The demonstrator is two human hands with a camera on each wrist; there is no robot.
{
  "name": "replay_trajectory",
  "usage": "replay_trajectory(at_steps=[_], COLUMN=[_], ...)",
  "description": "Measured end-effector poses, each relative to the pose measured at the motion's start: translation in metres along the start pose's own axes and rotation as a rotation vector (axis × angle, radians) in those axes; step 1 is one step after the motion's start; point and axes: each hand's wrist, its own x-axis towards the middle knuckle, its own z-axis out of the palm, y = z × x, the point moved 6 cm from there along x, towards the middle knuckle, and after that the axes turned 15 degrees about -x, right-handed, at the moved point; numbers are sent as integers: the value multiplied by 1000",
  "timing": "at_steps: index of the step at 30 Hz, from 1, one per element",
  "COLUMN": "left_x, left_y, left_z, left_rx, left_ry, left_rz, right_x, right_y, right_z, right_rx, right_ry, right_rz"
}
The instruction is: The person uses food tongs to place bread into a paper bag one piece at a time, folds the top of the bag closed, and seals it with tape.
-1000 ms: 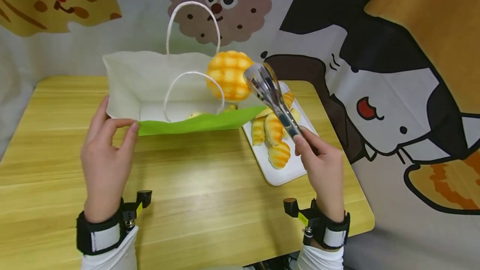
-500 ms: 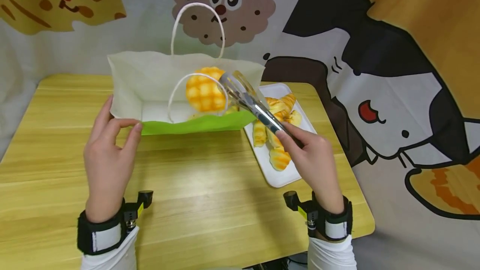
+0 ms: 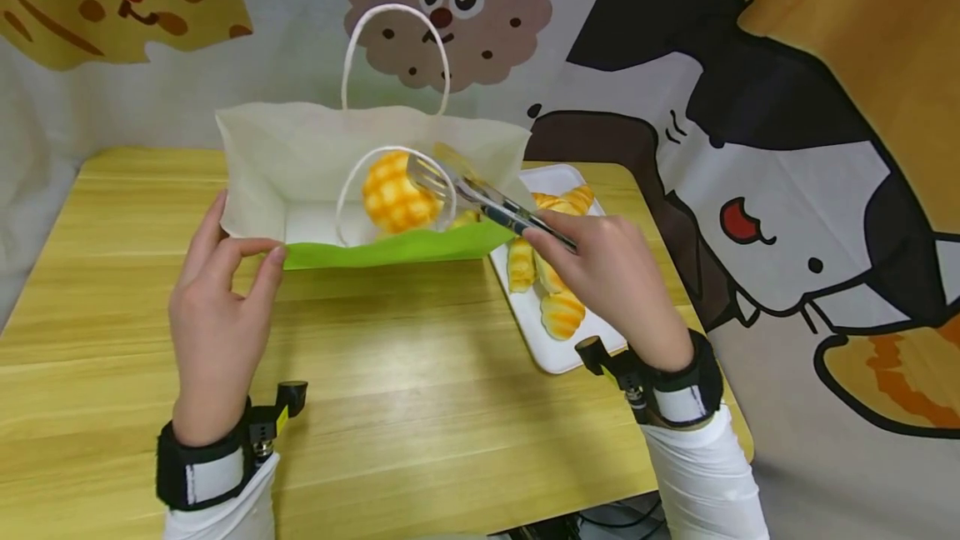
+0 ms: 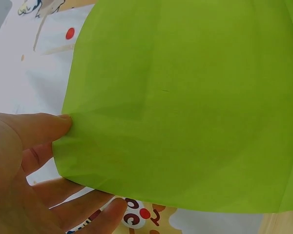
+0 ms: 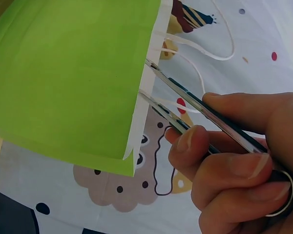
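Note:
A green paper bag [image 3: 390, 253] with a white inside and white cord handles leans open on the table. My left hand [image 3: 220, 315] pinches its left side edge between thumb and fingers, also seen with the green bag wall [image 4: 185, 107] in the left wrist view. My right hand [image 3: 611, 269] grips metal tongs [image 3: 495, 205], whose tips reach into the bag's mouth. At those tips is a round golden bun [image 3: 393, 200] with a grid pattern, inside the opening and partly behind the front handle. In the right wrist view the tongs' arms [image 5: 205, 112] stand apart; their ends are hidden in the bag.
A white tray [image 3: 557, 359] with several bread pieces, among them a small striped roll [image 3: 562, 315], stands right of the bag, partly under my right hand. More bread [image 3: 465, 219] shows low inside the bag. A printed cloth [image 3: 292, 23] hangs behind the wooden table [image 3: 390, 407].
The tongs and bun have moved left and down, from above the bag's right side into its mouth. My left hand still holds the bag's edge, with little movement.

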Motion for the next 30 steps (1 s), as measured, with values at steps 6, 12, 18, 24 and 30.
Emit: replay_trajectory(at_steps=[6,12,18,24,30], left_x=[-1,-1,-2,-2,-1], left_y=[0,-1,-1,0,-1], left_z=[0,1,2,0,0], left_rx=[16,18,15,16,5], left_ry=[3,7,2,7,9], left_rz=[4,20,20,23,22], right_x=[13,22,23,23,21], right_y=[-6,-13,-15,-15,-13], right_z=[2,7,12,13,14], right_rx=[-47,-92,-64,-47,-32], right_ry=[-55,-62,-84,-88,-89], right_rz=[-44,-111,-104,-85,-69])
